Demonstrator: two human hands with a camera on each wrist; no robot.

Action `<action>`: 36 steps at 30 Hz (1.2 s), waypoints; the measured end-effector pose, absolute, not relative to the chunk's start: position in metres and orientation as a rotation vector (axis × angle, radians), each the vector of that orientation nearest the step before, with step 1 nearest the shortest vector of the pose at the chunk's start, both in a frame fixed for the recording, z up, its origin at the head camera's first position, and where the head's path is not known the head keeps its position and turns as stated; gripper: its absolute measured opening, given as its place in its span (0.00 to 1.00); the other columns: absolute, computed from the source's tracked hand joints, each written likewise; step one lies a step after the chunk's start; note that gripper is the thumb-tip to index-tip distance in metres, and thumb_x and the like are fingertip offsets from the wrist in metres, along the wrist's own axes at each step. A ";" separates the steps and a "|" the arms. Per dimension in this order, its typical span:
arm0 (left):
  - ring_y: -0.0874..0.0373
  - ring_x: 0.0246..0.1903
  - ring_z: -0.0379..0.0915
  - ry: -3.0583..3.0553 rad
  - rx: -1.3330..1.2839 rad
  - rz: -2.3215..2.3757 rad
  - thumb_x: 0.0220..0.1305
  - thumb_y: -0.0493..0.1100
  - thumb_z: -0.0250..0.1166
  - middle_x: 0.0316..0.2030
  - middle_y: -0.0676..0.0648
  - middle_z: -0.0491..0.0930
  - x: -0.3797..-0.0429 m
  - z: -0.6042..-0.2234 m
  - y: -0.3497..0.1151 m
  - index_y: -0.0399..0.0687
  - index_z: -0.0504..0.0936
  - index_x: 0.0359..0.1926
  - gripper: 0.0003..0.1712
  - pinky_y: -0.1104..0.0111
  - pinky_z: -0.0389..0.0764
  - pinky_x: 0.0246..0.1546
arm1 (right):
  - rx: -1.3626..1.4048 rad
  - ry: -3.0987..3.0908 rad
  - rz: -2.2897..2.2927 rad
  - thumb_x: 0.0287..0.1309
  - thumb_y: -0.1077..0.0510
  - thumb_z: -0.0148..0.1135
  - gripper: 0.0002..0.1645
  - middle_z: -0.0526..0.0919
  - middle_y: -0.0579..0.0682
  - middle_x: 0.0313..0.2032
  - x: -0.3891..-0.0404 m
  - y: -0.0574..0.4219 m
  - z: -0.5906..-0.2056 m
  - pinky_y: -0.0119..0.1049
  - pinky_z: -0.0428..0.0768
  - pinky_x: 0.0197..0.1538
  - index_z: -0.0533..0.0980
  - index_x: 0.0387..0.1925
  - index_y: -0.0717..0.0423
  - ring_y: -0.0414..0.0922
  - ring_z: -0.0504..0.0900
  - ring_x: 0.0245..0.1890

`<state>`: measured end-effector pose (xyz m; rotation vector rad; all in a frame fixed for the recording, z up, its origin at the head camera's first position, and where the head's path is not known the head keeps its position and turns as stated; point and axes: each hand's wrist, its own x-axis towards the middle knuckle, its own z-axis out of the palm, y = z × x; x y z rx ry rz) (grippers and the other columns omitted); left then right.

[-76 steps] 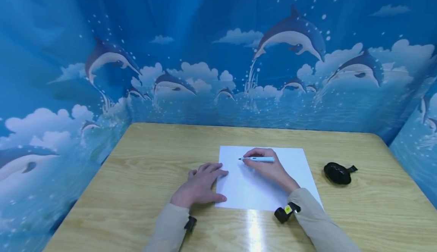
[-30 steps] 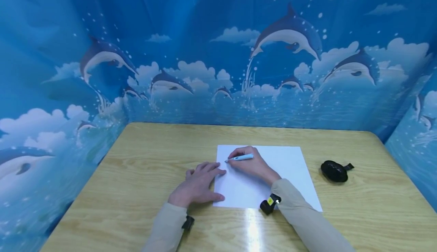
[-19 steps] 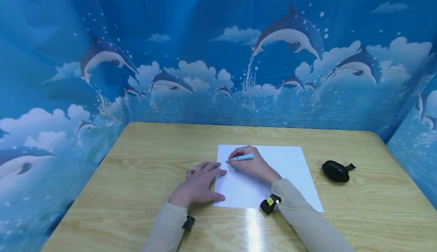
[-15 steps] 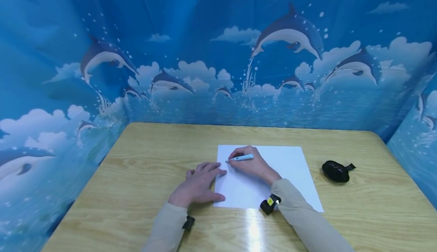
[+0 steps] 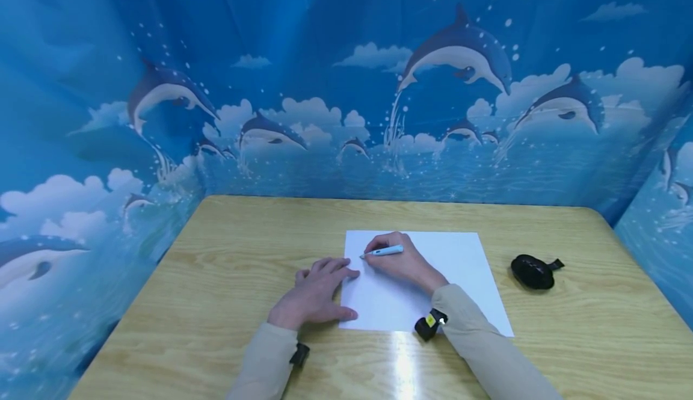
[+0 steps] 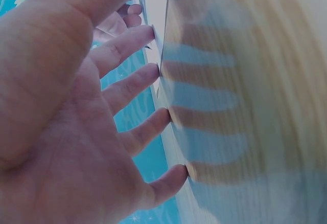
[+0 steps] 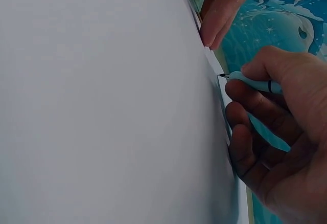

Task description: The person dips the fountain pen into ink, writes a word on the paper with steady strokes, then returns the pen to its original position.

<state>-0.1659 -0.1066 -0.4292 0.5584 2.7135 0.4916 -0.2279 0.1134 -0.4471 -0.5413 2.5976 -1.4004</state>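
A white sheet of paper (image 5: 455, 267) lies on the wooden table. My right hand (image 5: 403, 263) pinches a light blue fountain pen (image 5: 391, 249) between thumb and fingers over the sheet's upper left part. In the right wrist view the pen's dark nib (image 7: 222, 75) is at the paper's surface; any mark under it is too small to tell. My left hand (image 5: 316, 295) has its fingers spread at the sheet's left edge, with thumb and index fingertip on the paper. The left wrist view shows the left fingertips (image 6: 176, 175) touching the surface.
A glossy black rounded object (image 5: 533, 272) with a short tab lies on the table (image 5: 243, 255) to the right of the paper. A blue dolphin-print curtain (image 5: 325, 87) hangs behind and at both sides. Each wrist wears a small black device (image 5: 428, 326).
Over the earlier frames my right hand has carried the pen leftward across the paper. During the last half second it has shifted very slightly right. The left hand has stayed in place.
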 end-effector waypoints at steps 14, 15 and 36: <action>0.39 0.78 0.49 2.712 0.546 0.497 0.57 0.65 0.74 0.79 0.49 0.59 -0.165 -0.429 -0.106 0.64 0.72 0.72 0.43 0.28 0.55 0.69 | -0.537 2.627 -1.380 0.61 0.55 0.68 0.05 0.91 0.42 0.37 -0.227 0.122 -0.447 0.39 0.84 0.49 0.88 0.35 0.47 0.40 0.86 0.42; 0.39 0.78 0.49 2.713 0.545 0.497 0.57 0.65 0.74 0.79 0.49 0.59 -0.165 -0.429 -0.106 0.64 0.72 0.72 0.43 0.28 0.55 0.69 | -0.535 2.632 -1.376 0.61 0.55 0.68 0.05 0.91 0.42 0.37 -0.227 0.122 -0.447 0.39 0.84 0.49 0.88 0.35 0.47 0.40 0.86 0.42; 0.38 0.78 0.49 2.715 0.552 0.501 0.57 0.65 0.74 0.79 0.49 0.59 -0.166 -0.430 -0.107 0.64 0.72 0.72 0.43 0.28 0.55 0.69 | -0.457 2.627 -1.384 0.61 0.55 0.68 0.05 0.91 0.42 0.38 -0.225 0.138 -0.446 0.42 0.83 0.51 0.88 0.37 0.48 0.41 0.86 0.43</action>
